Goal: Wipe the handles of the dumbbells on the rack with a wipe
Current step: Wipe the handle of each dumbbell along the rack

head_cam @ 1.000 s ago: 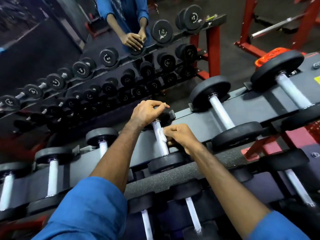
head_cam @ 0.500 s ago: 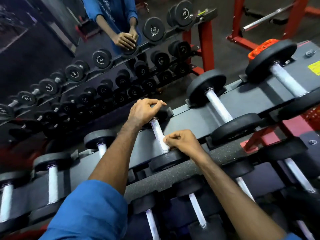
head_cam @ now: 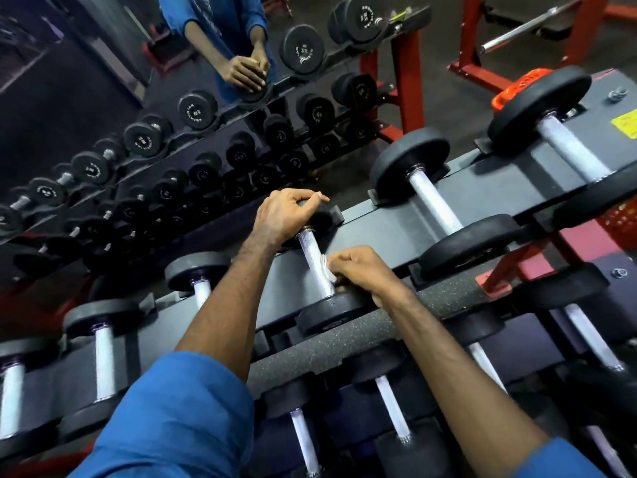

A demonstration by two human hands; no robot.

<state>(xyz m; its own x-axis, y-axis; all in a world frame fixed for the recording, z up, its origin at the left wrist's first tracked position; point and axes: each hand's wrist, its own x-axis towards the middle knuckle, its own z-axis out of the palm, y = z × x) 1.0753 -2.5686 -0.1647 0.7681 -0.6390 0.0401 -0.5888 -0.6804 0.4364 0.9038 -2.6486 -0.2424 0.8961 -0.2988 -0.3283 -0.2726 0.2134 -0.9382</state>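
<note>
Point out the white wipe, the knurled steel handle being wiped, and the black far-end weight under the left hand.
White wipe (head_cam: 325, 269), head view: crumpled edge showing beside the fingers.
Knurled steel handle (head_cam: 312, 258), head view: bare mid-shaft.
Black far-end weight (head_cam: 322, 219), head view: rim right of the knuckles.

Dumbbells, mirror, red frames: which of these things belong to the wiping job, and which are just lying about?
In the job:
- wipe, pinched in the right hand
- dumbbell handle being wiped
- left hand gripping that dumbbell's far weight
- rack, with other dumbbells to wipe

Lying about:
- mirror
- barbell
- red frame
- yellow sticker
</note>
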